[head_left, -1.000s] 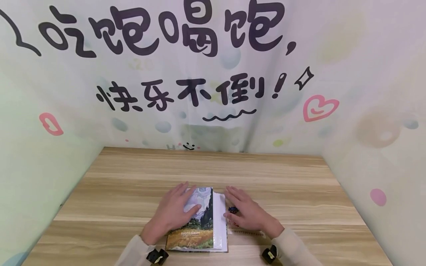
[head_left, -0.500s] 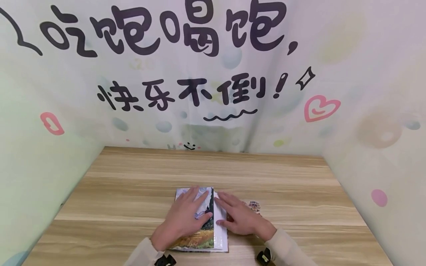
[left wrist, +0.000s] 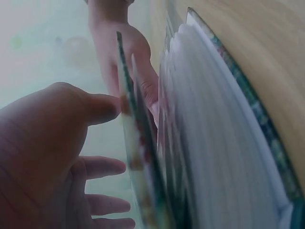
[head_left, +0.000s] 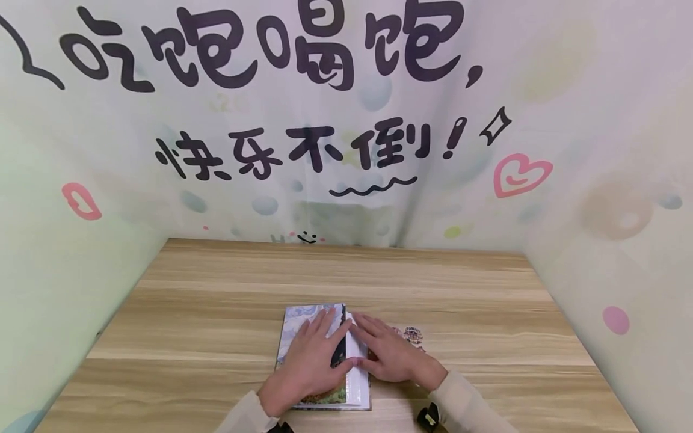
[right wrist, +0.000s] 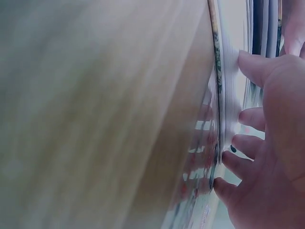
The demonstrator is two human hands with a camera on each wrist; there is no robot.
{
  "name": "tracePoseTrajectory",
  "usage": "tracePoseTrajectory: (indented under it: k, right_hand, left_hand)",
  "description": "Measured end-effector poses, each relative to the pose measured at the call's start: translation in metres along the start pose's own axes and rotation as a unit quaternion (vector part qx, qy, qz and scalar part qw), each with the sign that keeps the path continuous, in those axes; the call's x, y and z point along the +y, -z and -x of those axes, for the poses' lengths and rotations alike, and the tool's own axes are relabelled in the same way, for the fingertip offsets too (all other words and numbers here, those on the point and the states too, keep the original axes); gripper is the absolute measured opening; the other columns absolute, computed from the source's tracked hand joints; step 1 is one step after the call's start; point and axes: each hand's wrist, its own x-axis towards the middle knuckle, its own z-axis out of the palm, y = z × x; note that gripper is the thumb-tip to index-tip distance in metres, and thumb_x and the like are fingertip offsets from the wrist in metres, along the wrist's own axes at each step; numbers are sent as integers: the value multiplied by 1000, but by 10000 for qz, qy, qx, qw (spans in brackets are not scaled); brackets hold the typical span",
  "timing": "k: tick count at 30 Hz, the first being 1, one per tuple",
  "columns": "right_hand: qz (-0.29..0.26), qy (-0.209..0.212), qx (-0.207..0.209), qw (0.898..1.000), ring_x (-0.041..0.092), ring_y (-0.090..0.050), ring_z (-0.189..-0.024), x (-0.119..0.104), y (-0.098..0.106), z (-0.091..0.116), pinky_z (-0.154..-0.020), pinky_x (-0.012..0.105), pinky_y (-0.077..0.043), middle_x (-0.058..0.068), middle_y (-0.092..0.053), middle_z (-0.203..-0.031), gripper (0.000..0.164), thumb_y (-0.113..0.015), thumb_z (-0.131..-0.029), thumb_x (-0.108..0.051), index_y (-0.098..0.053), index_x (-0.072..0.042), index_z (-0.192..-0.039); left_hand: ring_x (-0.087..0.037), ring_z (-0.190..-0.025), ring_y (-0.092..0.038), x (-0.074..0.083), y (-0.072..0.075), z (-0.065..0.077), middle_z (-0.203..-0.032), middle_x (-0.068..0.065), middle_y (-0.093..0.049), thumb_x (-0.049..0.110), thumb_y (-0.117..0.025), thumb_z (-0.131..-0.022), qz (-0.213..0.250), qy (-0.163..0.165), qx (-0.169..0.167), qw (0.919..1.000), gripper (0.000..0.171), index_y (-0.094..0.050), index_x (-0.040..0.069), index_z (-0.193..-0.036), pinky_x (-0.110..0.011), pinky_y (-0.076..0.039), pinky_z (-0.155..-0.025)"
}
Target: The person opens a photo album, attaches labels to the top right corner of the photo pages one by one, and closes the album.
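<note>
Photo album: an album with a painted landscape cover lies on the tabletop, near its front edge and between the person's two hands.
Cover and pages: the left wrist view shows the cover edge-on, standing apart from the thick stack of pages; from the head, a white strip shows along the album's right side.
Left hand: the left hand lies over the cover, fingers extended and grasping nothing; its thumb touches the cover.
Right hand: the right hand is released, fingers spread along the album's right side; its thumb touches the page edges.
Thumbs: in the head view the two thumb tips appear to meet over the white strip; whether they touch is unclear.
Stickers: small printed stickers lie on the tabletop just beside the right hand, partly hidden by it.
Sleeves: pale sleeves cover both forearms, with a black device at the right wrist.
Backdrop: behind the tabletop hangs a pale sheet with large black Chinese lettering and a pink heart.
</note>
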Motion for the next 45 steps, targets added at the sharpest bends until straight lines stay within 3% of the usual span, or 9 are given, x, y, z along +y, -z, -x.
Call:
tracePoseTrajectory:
  k: [14,26,38,45]
  right_hand:
    - [-34,-182,-226,9996,36,-26,-148,-2,1,0,-117,52,-28,15,-23,-163,65,-54,-100,-38,-36,-3,-152]
    - [-61,-377,-330,9987,33,-24,-149,-3,4,-2,-118,50,-26,12,-21,-164,70,-47,-101,-52,-33,-9,-155]
    - [7,-330,-267,9991,35,-26,-148,-4,3,-4,-117,51,-28,15,-25,-162,71,-51,-100,-50,-32,-10,-155]
    - [46,-385,-350,9986,33,-26,-148,-4,5,-6,-117,50,-29,13,-25,-163,70,-50,-100,-52,-33,-12,-155]
  left_hand:
    - [-38,-147,-26,3,-3,-2,-160,-19,-28,52,-54,-96,-153,-42,-122,9998,67,-41,18,-152,-59,-29,-114]
    - [-37,-149,-23,0,0,-3,-162,-16,-26,49,-56,-96,199,93,-241,9995,69,-36,20,-155,-60,-28,-114]
    - [-37,-145,-32,-7,11,4,-159,-15,-32,41,-61,-92,592,40,274,9979,68,-40,17,-152,-56,-35,-112]
    - [-34,-145,-32,-11,22,9,-160,-13,-31,36,-63,-92,974,71,405,9944,68,-39,17,-153,-58,-37,-109]
